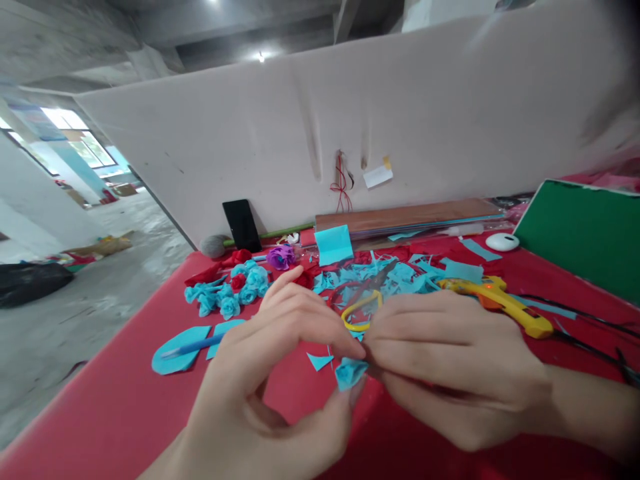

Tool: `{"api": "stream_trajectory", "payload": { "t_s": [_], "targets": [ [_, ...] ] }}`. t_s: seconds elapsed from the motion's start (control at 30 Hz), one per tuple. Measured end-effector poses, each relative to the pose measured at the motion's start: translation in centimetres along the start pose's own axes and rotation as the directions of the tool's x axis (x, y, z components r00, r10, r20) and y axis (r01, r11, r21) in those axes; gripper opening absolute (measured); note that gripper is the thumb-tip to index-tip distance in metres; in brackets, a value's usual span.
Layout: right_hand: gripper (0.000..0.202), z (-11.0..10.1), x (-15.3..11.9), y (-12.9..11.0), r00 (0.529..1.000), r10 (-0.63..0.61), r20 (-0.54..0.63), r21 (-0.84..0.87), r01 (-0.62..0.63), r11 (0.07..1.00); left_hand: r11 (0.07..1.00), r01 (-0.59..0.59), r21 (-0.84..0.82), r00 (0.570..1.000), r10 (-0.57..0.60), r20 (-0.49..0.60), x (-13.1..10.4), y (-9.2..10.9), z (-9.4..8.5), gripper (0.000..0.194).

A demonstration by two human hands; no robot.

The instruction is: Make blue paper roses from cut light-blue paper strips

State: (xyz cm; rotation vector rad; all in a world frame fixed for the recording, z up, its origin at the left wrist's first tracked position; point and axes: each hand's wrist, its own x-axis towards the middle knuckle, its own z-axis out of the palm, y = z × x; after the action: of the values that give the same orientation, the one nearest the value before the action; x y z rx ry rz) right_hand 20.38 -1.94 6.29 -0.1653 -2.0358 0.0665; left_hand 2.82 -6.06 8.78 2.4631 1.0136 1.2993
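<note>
Between the thumb and fingertips of my left hand [273, 360] is a small blue paper flower [350, 373], rolled and folded in layers. My right hand [450, 360] pinches at the flower's right side, its fingers pressed together; its fingertips cover that part of the flower. Just beyond both hands lie scissors with yellow-lined handles [361, 313], partly hidden behind my right hand. A loose blue paper scrap [320, 361] rests on the red tablecloth [130, 407] beside my left fingers. To the left, a blue pen [187, 347] lies across cut blue paper pieces [170, 363].
Finished blue flowers [247, 287] and a purple flower [281, 257] lie at the back left. A yellow glue gun [520, 313] with a black cord sits at right. Blue scraps [405, 277] pile behind the hands. A phone [241, 225] leans on the white partition [225, 133].
</note>
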Motion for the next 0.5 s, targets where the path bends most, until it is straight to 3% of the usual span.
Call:
{"api": "stream_trajectory", "payload": {
  "t_s": [0.23,0.5],
  "targets": [
    [0.008,-0.24,-0.09,0.02,0.998,-0.043,0.039,-0.155,0.048,0.987,0.991,-0.029,0.128,0.998,0.022,0.058,0.18,0.35,-0.38,0.024],
    [0.02,-0.66,0.1,-0.07,0.99,-0.027,0.14,-0.219,0.057,0.974,0.98,-0.051,0.193,0.993,0.029,0.111,0.33,0.45,-0.68,0.024]
  ]
}}
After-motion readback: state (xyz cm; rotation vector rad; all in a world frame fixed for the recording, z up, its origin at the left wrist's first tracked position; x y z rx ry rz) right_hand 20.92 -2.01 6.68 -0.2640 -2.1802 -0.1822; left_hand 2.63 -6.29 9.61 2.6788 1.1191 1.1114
